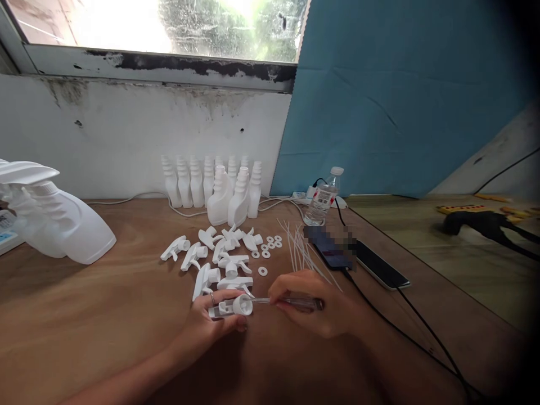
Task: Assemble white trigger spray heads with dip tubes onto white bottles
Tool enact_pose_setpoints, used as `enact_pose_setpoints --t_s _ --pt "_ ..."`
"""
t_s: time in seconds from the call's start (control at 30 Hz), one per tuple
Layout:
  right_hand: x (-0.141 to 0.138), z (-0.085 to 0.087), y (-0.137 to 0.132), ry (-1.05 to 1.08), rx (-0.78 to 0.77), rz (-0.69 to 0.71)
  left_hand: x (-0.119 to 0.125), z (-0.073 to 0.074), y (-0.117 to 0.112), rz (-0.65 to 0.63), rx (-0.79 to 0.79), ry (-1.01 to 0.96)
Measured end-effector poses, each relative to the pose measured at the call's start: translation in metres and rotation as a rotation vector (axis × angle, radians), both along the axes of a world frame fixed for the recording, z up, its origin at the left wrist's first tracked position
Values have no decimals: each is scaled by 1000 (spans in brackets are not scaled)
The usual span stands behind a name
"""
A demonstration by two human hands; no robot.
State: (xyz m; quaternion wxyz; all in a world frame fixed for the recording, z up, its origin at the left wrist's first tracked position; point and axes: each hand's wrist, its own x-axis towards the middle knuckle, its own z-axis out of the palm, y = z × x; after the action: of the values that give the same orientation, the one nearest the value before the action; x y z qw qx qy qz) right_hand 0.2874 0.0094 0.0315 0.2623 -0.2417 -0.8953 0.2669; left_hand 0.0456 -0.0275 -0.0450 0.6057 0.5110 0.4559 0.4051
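My left hand [211, 320] is closed around a white trigger sprayer head [230, 307], its round collar facing right. In my right hand [304, 298] is a screwdriver [301, 303] with a clear handle, its shaft pointing left into or against the collar; I cannot tell how deep the tip sits. Just beyond my left hand lie several loose white spray heads [205, 279]. To their right are several flat white washers [262, 271] and a spread of thin white tubes [297, 247].
White bottles [196, 183] stand against the wall, with larger white bottles [78, 225] at the left. A clear water bottle [324, 199] stands behind two phones, one dark [331, 250], one lying right [382, 264]. Black cables [400, 334] run along the table's right side.
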Motion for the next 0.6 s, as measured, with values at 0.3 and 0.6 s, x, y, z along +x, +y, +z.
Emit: enact_pose_setpoints --t_s 0.3,0.6 --pt "-11 -12 3 -25 49 210 -1 -6 -2 -6 -12 30" --pt "-16 -35 10 504 -326 95 -1 -1 -6 -101 -86 -128"
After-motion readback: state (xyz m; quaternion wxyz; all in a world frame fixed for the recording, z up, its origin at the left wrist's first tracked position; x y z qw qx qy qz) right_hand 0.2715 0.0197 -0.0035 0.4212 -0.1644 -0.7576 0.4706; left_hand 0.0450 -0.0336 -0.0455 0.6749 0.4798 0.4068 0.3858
